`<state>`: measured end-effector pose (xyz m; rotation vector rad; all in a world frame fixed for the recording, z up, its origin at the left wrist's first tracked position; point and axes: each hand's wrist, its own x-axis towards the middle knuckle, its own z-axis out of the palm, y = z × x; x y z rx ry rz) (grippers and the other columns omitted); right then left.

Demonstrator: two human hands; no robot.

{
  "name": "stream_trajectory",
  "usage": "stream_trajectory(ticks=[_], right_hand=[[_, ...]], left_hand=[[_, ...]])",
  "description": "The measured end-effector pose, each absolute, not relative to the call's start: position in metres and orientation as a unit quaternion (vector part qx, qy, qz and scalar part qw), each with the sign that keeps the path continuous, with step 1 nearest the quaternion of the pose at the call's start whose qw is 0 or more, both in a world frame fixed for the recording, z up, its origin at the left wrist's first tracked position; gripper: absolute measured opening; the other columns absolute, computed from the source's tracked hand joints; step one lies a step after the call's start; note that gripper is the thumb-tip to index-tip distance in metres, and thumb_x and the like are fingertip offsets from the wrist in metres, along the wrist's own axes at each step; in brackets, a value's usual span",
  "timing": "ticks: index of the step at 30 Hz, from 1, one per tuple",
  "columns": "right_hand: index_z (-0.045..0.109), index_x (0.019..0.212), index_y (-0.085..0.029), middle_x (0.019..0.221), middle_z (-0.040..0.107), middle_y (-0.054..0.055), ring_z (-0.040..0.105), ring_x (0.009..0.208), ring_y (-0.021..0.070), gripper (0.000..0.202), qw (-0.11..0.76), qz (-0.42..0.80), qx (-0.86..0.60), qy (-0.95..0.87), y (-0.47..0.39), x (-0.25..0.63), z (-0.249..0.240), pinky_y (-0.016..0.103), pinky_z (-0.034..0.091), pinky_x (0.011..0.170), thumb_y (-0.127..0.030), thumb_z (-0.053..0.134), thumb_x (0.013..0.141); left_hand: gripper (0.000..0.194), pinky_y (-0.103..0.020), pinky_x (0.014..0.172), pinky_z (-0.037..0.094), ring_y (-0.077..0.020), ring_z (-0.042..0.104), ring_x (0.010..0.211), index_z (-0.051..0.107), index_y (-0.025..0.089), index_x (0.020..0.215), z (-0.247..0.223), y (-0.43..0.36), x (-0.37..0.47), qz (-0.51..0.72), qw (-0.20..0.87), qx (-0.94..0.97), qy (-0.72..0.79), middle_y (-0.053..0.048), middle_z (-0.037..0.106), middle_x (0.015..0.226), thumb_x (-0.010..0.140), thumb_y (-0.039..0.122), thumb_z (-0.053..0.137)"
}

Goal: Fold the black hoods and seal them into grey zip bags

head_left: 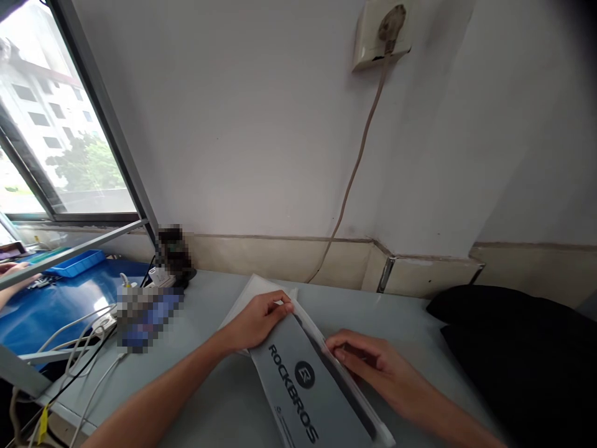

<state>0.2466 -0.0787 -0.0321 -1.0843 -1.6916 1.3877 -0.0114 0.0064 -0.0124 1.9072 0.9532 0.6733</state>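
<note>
A grey flat package point(303, 386) printed "ROCKBROS" lies slanted at the bottom centre. My left hand point(263, 317) pinches its upper end, thumb and index finger closed together. At the package's right side, my right hand point(368, 361) has its thumb and index finger closed on the edge of a pale, translucent strip or sleeve point(357, 395) that runs along that side. A whitish sheet or bag point(252, 289) lies beneath my left hand and the package's top end. The lower end of the package is cut off by the frame.
Grey tabletop point(214, 386) below. At left are white cables point(74, 336), a power strip point(105, 323) and a blurred blue object point(152, 314). Black fabric point(527, 348) lies at right. Beyond a metal frame is a blue surface point(107, 280) with another person's hand point(12, 277). A cord point(361, 149) hangs from the wall socket.
</note>
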Motion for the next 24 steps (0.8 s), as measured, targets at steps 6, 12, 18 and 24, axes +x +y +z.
stream_trajectory(ticks=[6,12,18,24], right_hand=[[0.076,0.113,-0.027,0.102,0.072,0.003,0.066,0.092,0.0236,0.032,0.329,0.613,-0.364,-0.62,-0.088,0.239,-0.024,0.03,0.054,0.078,-0.051,0.072,0.093],[0.078,0.089,-0.021,0.089,0.073,0.003,0.066,0.083,0.024,0.031,0.214,0.589,-0.411,-0.662,-0.093,0.242,-0.019,0.028,0.055,0.072,-0.051,0.081,0.081],[0.081,0.093,-0.021,0.081,0.075,0.007,0.069,0.076,0.0288,0.05,0.358,0.55,-0.463,-0.596,-0.081,0.244,-0.035,0.035,0.059,0.065,-0.068,0.078,0.076],[0.079,0.112,-0.022,0.09,0.08,0.009,0.075,0.087,0.0336,0.063,0.463,0.541,-0.503,-0.49,-0.07,0.251,-0.043,0.045,0.063,0.085,-0.073,0.078,0.075]], left_hand=[[0.042,-0.025,0.06,0.036,-0.0138,0.047,0.066,0.064,0.02,0.091,-0.016,-0.022,0.011,0.289,0.433,0.759,0.391,0.002,0.056,0.072,0.102,0.058,0.051],[0.04,-0.026,0.064,0.038,-0.0155,0.053,0.071,0.069,0.019,0.09,-0.019,-0.032,0.02,0.316,0.431,0.74,0.409,-0.001,0.062,0.077,0.099,0.056,0.058],[0.051,-0.023,0.058,0.041,-0.0123,0.051,0.062,0.062,0.021,0.109,-0.02,-0.019,0.018,0.418,0.56,0.59,0.406,0.003,0.054,0.072,0.093,0.069,0.062],[0.056,-0.038,0.088,0.055,-0.0268,0.067,0.109,0.062,0.017,0.126,-0.025,-0.028,0.019,0.32,0.637,0.631,0.305,-0.015,0.067,0.124,0.096,0.065,0.062]])
